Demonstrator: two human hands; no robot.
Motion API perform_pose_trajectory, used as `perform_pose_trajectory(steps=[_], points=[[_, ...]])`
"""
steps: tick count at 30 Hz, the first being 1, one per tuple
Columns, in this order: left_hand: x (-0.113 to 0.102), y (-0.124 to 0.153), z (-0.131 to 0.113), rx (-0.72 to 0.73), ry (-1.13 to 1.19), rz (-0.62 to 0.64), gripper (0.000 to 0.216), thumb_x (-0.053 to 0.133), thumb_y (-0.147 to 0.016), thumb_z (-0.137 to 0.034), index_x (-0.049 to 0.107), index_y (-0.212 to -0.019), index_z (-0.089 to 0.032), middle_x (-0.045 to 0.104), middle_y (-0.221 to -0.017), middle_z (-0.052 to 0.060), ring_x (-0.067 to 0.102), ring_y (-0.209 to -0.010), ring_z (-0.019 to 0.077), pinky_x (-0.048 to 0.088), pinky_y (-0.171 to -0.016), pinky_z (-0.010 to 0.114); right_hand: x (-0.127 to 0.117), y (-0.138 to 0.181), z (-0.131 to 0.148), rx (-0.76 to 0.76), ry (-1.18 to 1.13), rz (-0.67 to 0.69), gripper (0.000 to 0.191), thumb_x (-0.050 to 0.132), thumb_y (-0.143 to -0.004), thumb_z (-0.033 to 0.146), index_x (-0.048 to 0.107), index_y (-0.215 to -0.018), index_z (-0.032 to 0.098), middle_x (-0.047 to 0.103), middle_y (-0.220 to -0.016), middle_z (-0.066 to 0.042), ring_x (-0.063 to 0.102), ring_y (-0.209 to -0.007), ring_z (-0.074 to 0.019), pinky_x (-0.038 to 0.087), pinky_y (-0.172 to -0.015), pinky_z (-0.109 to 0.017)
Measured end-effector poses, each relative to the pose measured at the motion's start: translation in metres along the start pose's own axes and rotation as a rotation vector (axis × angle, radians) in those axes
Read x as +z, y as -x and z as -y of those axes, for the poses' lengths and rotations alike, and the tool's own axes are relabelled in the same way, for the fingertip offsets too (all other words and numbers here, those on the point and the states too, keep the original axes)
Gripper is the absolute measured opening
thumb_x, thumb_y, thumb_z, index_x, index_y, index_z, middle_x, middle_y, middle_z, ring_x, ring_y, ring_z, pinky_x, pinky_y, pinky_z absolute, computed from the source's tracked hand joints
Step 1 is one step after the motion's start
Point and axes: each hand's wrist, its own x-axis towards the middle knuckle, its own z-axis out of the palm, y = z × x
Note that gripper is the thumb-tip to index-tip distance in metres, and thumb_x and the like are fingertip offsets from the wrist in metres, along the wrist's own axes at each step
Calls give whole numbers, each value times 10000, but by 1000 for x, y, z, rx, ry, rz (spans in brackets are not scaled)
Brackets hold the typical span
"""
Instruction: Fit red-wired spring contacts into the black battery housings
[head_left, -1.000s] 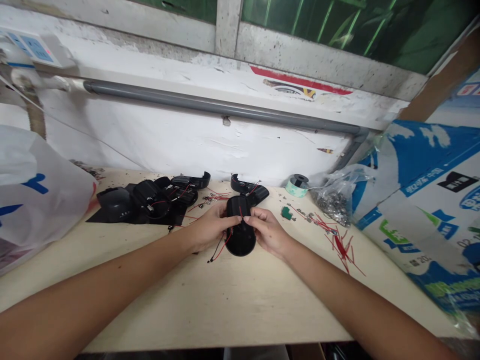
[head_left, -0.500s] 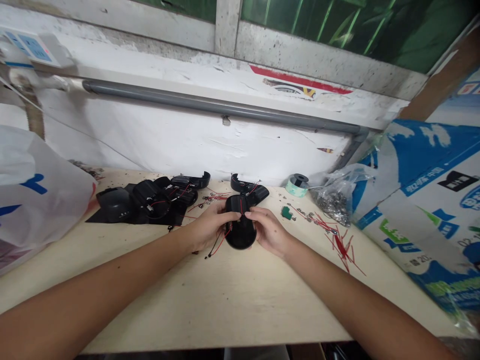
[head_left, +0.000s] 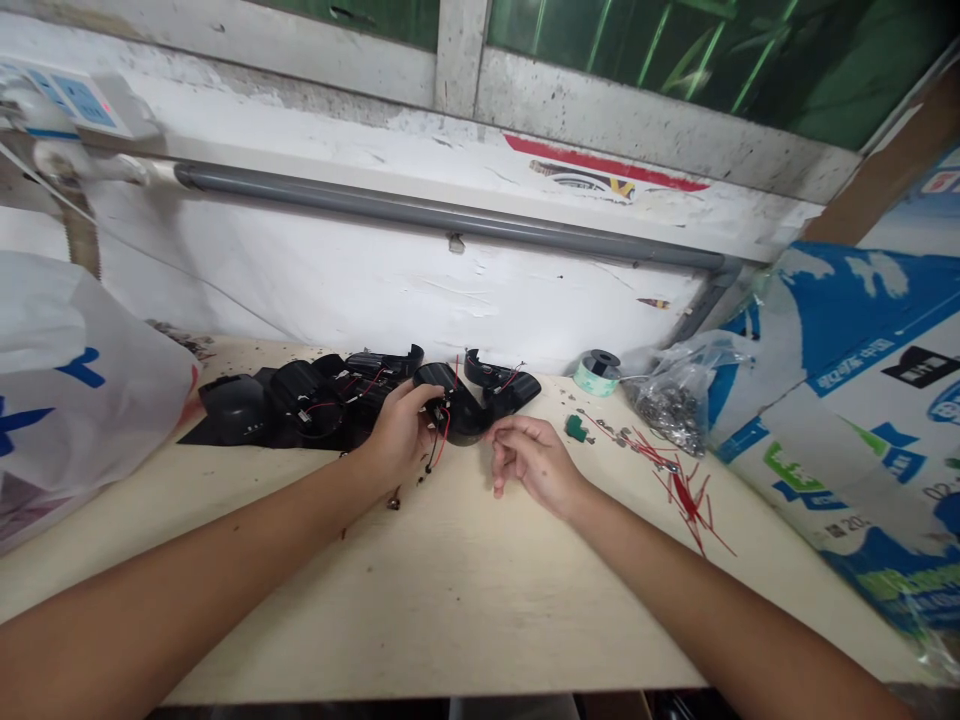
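Note:
My left hand [head_left: 405, 430] grips a black plastic housing [head_left: 466, 418] by its left side, with red and black wires hanging from it. The housing is tilted, its rounded end toward the right. Just right of it is my right hand [head_left: 536, 460], off the housing, fingers loosely bent and apart, with nothing visible in them. Behind the held piece lie more black housing parts [head_left: 514, 390] with a red wire. To the left, several similar black housings [head_left: 304, 395] rest on a black sheet [head_left: 202, 428], partly overlapping.
On the right of the wooden table [head_left: 450, 610] are cut red wires [head_left: 686, 500], small metal pieces and a green piece [head_left: 576, 428]. Further back stand a spool [head_left: 596, 372] and a clear bag of metal parts [head_left: 679, 400]. A white plastic bag [head_left: 82, 400] bulges in at left.
My right hand has let go of the housing and moved slightly away. My left hand has carried the housing left and away from me, tilting it.

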Motion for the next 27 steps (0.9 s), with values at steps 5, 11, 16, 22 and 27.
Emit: perform_pose_trajectory(steps=[5, 11, 16, 22, 27], points=[[-5, -4, 2, 30, -25, -15, 212, 740, -668, -206, 638, -840, -134, 652, -781, 21, 587, -644, 132, 505, -544, 239, 3, 0, -3, 25, 119, 11, 393, 788, -738, 493, 626, -842, 150, 624, -588, 35, 604, -377, -147, 529, -369, -272], [-13, -8, 8, 83, -65, 7, 187, 738, -694, -190, 654, -854, -142, 650, -804, 17, 607, -723, 140, 534, -621, 243, 0, 2, -4, 64, 149, 72, 444, 909, -611, 415, 653, -837, 132, 720, -720, -41, 683, -474, -180, 579, -450, -297], [-13, -7, 9, 95, -99, 64, 227, 746, -730, -236, 663, -923, -149, 659, -899, 44, 620, -800, 167, 548, -630, 255, -7, 5, 11, 120, 9, 211, 504, 788, -775, 400, 557, -1181, 212, 743, -1024, -79, 752, -659, -242, 623, -573, -376], [-8, 1, 4, 106, -315, 138, 391, 753, -782, -392, 626, -1077, -171, 650, -1104, 114, 651, -940, 266, 598, -685, 397, -2, 7, 12, 161, -51, 277, 438, 610, -869, 514, 526, -1159, 196, 729, -1122, -144, 750, -706, -263, 618, -597, -395], [-17, 9, -1, 565, -716, 372, 294, 634, -892, -316, 579, -1156, -196, 609, -1102, 115, 606, -985, 244, 527, -865, 401, -20, 9, 39, 126, 94, 82, 456, 688, -764, 271, 520, -1182, 198, 738, -743, -57, 689, -527, -232, 573, -439, -342]])
